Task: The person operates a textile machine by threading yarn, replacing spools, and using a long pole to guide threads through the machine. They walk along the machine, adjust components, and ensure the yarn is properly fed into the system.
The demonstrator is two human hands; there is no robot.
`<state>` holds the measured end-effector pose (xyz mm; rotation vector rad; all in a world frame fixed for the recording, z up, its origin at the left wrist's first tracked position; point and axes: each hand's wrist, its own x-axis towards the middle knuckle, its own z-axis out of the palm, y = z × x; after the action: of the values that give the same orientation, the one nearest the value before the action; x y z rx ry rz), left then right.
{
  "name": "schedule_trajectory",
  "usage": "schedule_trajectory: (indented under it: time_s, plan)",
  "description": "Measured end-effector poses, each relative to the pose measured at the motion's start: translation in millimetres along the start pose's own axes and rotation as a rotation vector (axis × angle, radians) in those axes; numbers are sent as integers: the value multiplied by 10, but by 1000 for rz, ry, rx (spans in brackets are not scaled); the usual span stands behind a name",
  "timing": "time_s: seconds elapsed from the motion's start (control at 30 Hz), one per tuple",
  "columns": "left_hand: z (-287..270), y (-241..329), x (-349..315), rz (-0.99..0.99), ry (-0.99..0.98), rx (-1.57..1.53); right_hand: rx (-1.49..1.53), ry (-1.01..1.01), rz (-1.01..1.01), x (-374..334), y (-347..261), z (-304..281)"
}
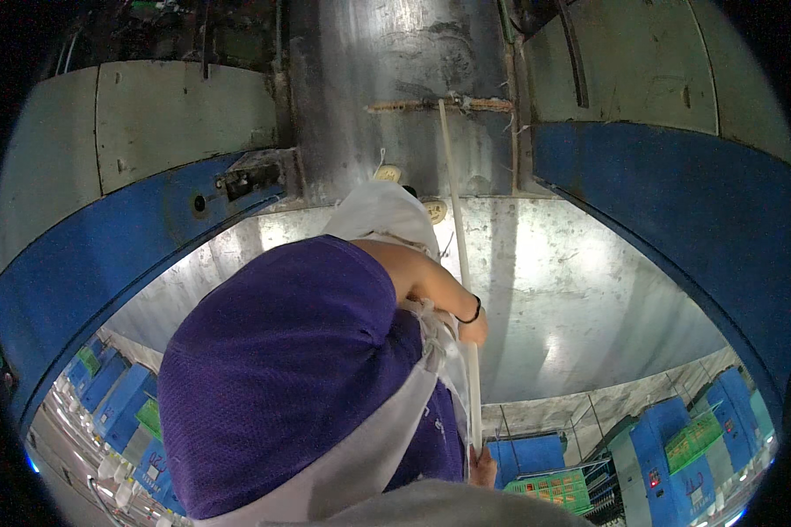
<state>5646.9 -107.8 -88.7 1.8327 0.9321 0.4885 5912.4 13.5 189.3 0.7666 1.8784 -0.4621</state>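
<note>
Blue-and-grey machine housings flank you on both sides, a bare grey metal surface spreading between them. You bend over it in a purple shirt and white apron, your body filling the lower left. A long, pale pole stands to the right of your torso, in your grasp. With its far end up at a ragged brown strip, the work looks under way rather than finished; how much is done and how much is left cannot be judged from this view, nor whether the strip is fixed to the pole. The long axis runs nearly straight away from you, past your pale shoes, its far end leaning slightly to your left and its near end beside your chest. Your left hand, reaching across your body, is closed around the shaft. Your right hand sits at the near end, mostly hidden; whether its fingers are wrapped tight, you cannot tell. A thin black band circles your left wrist.
</note>
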Motion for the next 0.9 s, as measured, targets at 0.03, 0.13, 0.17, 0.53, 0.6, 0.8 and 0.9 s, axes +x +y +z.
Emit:
schedule_trajectory:
  time_s: [0.03,0.13,0.17,0.53,0.6,0.8,0.9]
  plan:
    - [38,-121,-78,-36,6,32,-42,15,-7,143,-97,-16]
    - [-1,-500,-518,-224,117,-21,92,-8,-33,612,-512,-83]
    - [-54,-607,-719,-296,177,-3,104,55,-86,758,-686,-123]
    - [-2254,-86,-5508,-630,1603,-374,-14,116,-480,2361,-3606,-1275]
    - [-2844,589,-6494,-390,1912,-279,-67,217,-658,2459,-4191,-1569]
    - [-2839,2328,-7911,89,1766,714,-64,105,-604,2758,-5661,-2335]
    - [-2688,2447,-8218,-41,1769,773,36,16,-517,2899,-6331,-2507]
